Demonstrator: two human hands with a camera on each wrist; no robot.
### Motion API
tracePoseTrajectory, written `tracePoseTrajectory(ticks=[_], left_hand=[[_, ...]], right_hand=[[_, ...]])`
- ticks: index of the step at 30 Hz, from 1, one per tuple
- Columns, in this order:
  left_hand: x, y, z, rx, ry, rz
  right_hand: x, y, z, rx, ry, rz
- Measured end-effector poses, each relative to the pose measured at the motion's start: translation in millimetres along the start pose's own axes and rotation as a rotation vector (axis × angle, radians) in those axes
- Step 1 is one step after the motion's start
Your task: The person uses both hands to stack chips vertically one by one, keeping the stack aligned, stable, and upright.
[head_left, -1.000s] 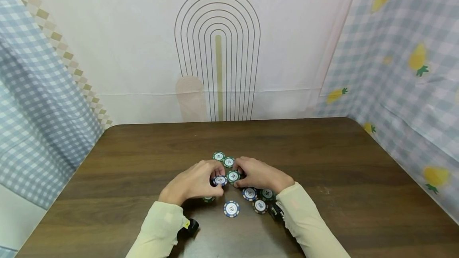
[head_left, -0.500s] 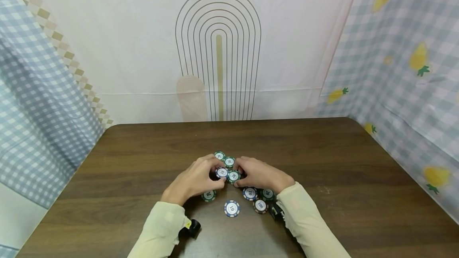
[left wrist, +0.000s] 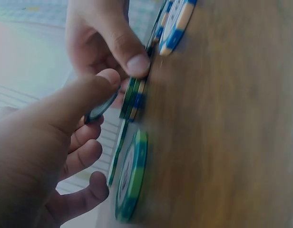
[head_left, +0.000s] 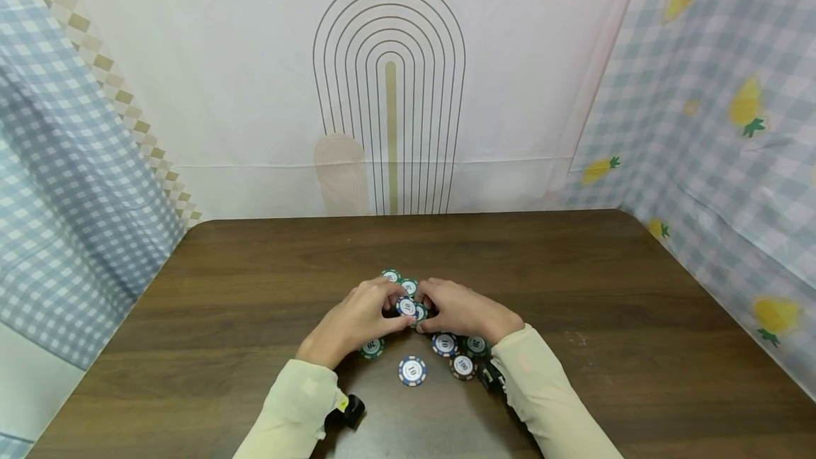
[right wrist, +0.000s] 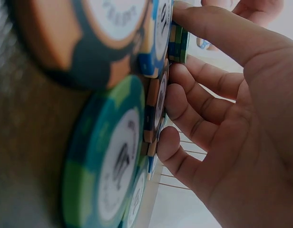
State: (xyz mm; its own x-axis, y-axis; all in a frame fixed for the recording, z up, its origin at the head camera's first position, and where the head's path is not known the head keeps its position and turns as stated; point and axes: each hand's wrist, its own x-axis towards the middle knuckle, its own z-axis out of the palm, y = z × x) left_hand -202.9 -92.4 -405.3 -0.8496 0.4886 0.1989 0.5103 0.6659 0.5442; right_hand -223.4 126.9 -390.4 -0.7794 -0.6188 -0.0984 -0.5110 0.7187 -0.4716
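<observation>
My left hand [head_left: 350,321] pinches a blue-edged poker chip [head_left: 406,306] between thumb and fingers. In the left wrist view that chip [left wrist: 102,105] is tilted and apart from the short stack of chips [left wrist: 131,99] beside it. My right hand [head_left: 468,310] grips this stack, thumb on the near side and fingers on the far side. Green chips top the stack, and a blue-and-tan one lies lower down. From the head, the held chip partly covers the stack's top green chip [head_left: 422,312]. The right wrist view shows the stack [right wrist: 179,43] by the right thumb tip.
Around the hands on the wooden table [head_left: 223,303] lie loose chips: a blue one [head_left: 412,371] in front, a green one [head_left: 372,348] at left, a blue [head_left: 444,344], a brown [head_left: 462,367] and a green [head_left: 475,346] at right. Two green chips [head_left: 409,287] lie behind.
My left hand has moved right with the blue poker chip, which now overlaps the stack's top in the head view. The green chip at left has come into fuller view. My right hand stays put.
</observation>
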Motion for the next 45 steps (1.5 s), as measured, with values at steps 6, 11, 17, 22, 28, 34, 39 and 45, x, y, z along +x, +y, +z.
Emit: tracePoseTrajectory(ticks=[6, 11, 17, 22, 28, 34, 39, 45], left_hand=[[-0.7, 4.7, 3.5, 0.095, 0.018, -0.002], [-1.1, 3.9, 4.4, 0.126, 0.031, -0.004], [-0.9, 2.5, 3.7, 0.106, 0.009, -0.004], [-2.3, 1.8, 2.4, 0.092, -0.023, -0.004], [-2.0, 0.5, 3.5, 0.061, -0.056, -0.008], [-0.2, 0.7, 5.6, 0.054, -0.052, 0.008], [0.3, 0.0, 6.6, 0.026, -0.05, 0.004], [1.5, -0.6, 6.0, 0.008, -0.057, 0.009]], right_hand=[[-0.3, -2.3, -0.2, -0.016, -0.001, -0.009], [0.5, -4.0, 0.4, -0.01, -0.003, -0.004], [-0.6, -4.0, -0.7, -0.002, -0.002, -0.008], [-0.9, -3.8, -1.2, 0.009, -0.006, -0.005], [-1.2, -3.4, -0.9, 0.015, -0.007, 0.002], [-2.5, -3.7, -1.5, 0.007, -0.008, 0.002], [-2.3, -2.7, -1.1, 0.007, -0.011, 0.0], [-1.4, -1.8, -1.5, 0.004, -0.006, -0.006]])
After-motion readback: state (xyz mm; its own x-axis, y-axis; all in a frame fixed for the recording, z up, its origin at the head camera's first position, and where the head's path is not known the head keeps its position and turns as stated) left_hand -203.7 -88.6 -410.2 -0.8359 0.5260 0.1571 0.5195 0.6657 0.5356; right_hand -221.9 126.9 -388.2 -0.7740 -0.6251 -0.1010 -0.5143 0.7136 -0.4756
